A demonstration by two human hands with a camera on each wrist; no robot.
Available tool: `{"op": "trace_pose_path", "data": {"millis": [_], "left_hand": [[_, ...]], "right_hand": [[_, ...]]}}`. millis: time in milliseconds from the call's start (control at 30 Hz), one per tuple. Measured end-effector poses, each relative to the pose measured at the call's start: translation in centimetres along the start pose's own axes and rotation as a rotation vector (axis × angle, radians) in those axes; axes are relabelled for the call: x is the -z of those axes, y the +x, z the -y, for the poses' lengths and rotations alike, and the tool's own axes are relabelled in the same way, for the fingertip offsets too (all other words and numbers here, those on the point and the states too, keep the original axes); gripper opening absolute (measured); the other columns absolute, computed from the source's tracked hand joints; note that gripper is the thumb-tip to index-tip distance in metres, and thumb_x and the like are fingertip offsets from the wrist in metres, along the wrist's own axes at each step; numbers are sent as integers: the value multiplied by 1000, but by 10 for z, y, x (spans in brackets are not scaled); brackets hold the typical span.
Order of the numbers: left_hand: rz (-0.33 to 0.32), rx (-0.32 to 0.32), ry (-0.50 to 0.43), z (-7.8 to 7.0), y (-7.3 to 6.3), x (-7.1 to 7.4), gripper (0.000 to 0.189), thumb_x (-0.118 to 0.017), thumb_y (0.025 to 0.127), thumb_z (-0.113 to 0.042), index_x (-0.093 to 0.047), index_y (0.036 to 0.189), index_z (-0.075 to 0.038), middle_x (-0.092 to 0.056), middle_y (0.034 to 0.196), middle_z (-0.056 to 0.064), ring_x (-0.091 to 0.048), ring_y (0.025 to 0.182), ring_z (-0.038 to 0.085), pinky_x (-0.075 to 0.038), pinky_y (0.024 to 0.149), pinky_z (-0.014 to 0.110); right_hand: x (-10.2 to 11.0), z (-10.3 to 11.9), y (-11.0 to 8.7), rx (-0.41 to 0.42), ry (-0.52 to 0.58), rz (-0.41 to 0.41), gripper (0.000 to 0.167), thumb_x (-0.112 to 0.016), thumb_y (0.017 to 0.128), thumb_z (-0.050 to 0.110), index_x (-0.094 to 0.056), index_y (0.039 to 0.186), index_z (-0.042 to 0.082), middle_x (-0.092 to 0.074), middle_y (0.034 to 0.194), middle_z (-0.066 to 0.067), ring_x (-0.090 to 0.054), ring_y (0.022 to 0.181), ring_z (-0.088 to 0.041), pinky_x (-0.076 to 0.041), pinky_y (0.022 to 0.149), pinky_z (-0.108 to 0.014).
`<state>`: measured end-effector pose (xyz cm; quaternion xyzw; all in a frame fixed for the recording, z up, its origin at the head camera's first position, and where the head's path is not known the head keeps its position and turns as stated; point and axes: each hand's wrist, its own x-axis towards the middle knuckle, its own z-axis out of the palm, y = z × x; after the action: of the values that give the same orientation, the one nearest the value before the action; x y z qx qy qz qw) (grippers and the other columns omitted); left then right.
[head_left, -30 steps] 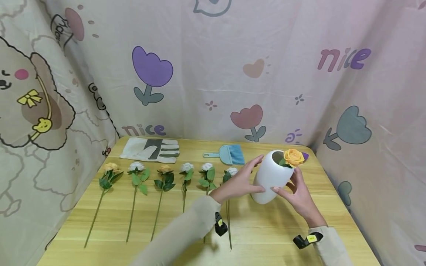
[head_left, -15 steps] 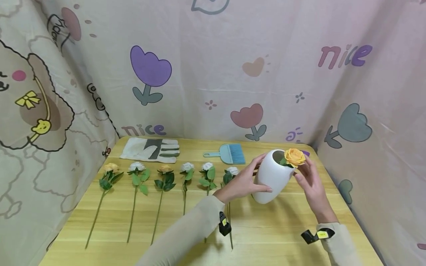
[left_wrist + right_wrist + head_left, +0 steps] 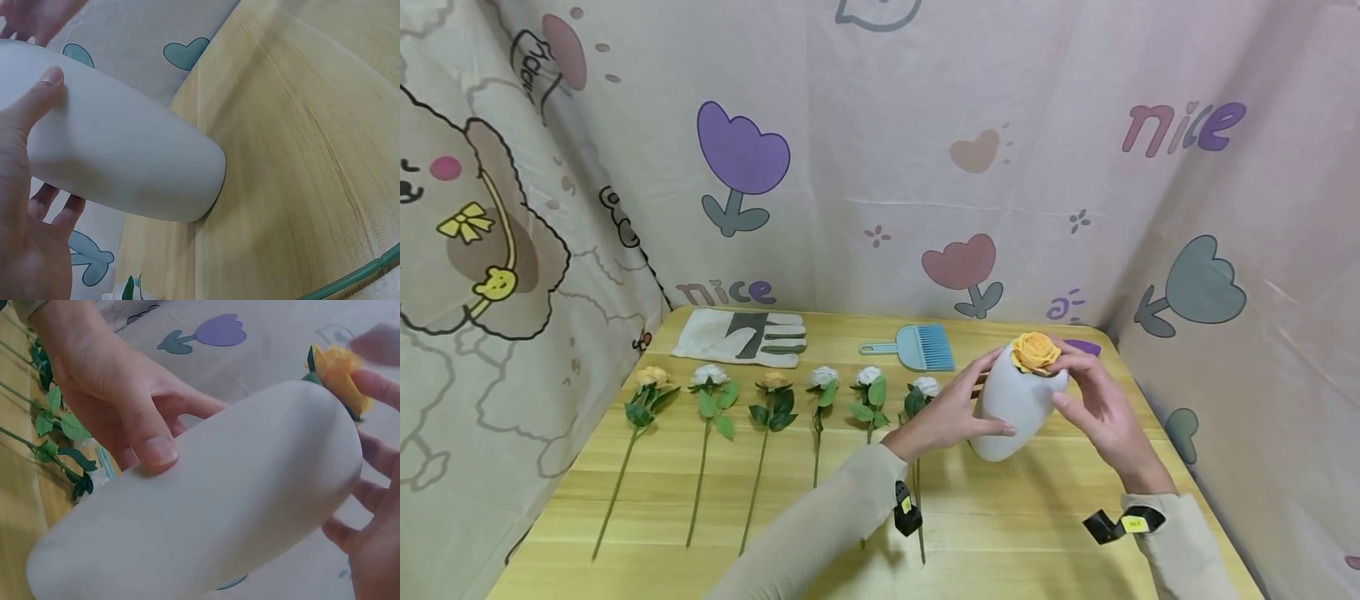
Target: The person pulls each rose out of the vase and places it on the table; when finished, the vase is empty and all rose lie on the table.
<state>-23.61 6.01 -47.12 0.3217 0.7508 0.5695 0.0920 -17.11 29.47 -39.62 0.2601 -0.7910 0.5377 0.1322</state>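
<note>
A white vase [image 3: 1017, 408] leans to the right, its base edge down on the wooden table. My left hand [image 3: 951, 412] grips its left side, the thumb [image 3: 157, 450] pressed across the front and the fingers behind. In the vase's mouth sits a yellow rose [image 3: 1035, 353], its bloom covering the opening and its stem hidden inside. My right hand [image 3: 1101, 408] is at the vase's upper right with fingers spread. Some of its fingertips touch the rose's petals, and others lie along the vase near the rim in the right wrist view.
Several white and yellow roses [image 3: 772, 400] lie in a row on the table [image 3: 647, 508] to the left. Behind them are a white-and-grey glove [image 3: 737, 337] and a blue brush with dustpan [image 3: 921, 347]. A purple object [image 3: 1084, 347] lies behind my right hand. Printed curtains [image 3: 850, 167] surround the table.
My right hand has left the vase's lower right side and risen to the rose. The bloom has moved left from the right rim to over the mouth. My left hand keeps its grip.
</note>
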Motion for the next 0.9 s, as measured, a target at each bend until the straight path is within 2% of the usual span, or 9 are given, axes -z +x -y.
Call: {"op": "trace_pose_path", "data": {"millis": [100,233,367,433,500,600,700,800,900], "left_hand": [[1,-9,8,0,0,-1,116,-92,91,-30,-13,174,-44,-34,176,-7,-47,155,25,-50,119,46],[-1,-13,19,1,0,-1,115,-91,92,-30,-12,174,-43,-34,176,-5,-47,155,26,-51,120,45],[2,-10,22,2,0,-2,115,-91,92,-30,-12,174,-43,-34,176,-5,-48,155,25,-50,120,46],[4,-6,22,2,0,-2,115,-91,92,-31,-11,174,-44,-34,176,-6,-47,155,24,-50,121,46],[6,-6,16,2,0,-2,115,-91,92,-31,-12,174,-45,-34,176,-7,-47,155,23,-50,120,47],[2,-6,2,1,-1,-2,114,-91,92,-32,-13,174,-45,-35,175,-8,-48,154,22,-51,119,48],[-2,-5,-18,0,-2,-2,114,-92,91,-32,-15,174,-43,-36,174,-9,-48,154,22,-51,119,49],[-6,0,-30,0,-2,-2,115,-93,90,-31,-16,174,-44,-35,175,-10,-48,154,22,-51,120,49],[-14,3,-40,1,-3,-2,115,-93,90,-29,-16,173,-46,-35,174,-11,-48,154,22,-50,120,48]], "right_hand": [[-5,5,8,-36,-100,-12,55,-67,99,-11,-41,146,-3,-49,165,-4,-42,153,-3,-27,130,-30],[-10,10,19,-74,-184,-55,85,-76,96,-7,-31,166,14,-55,159,-18,-50,138,7,-32,122,-68],[-11,12,24,-80,-218,-71,82,-77,95,-6,-43,166,19,-58,154,-17,-51,131,10,-34,114,-83],[-10,12,24,-79,-220,-71,76,-77,96,-6,-49,163,16,-58,153,-7,-52,131,8,-37,122,-72],[-9,11,24,-58,-183,-77,70,-75,97,-9,-52,160,11,-56,153,1,-54,131,2,-41,126,-49],[-6,11,27,-23,-61,-124,69,-68,98,-15,-49,161,7,-59,150,6,-60,128,-5,-46,113,-19],[-2,16,32,6,129,-212,71,-62,101,-17,-40,165,8,-64,147,1,-64,124,-12,-51,105,-16],[1,21,37,5,246,-337,71,-60,105,-11,-33,166,15,-67,145,-4,-66,122,-15,-53,102,-17],[1,24,42,40,366,-509,60,-64,104,-7,-37,153,16,-68,144,-12,-70,120,-21,-55,104,-20]]}}
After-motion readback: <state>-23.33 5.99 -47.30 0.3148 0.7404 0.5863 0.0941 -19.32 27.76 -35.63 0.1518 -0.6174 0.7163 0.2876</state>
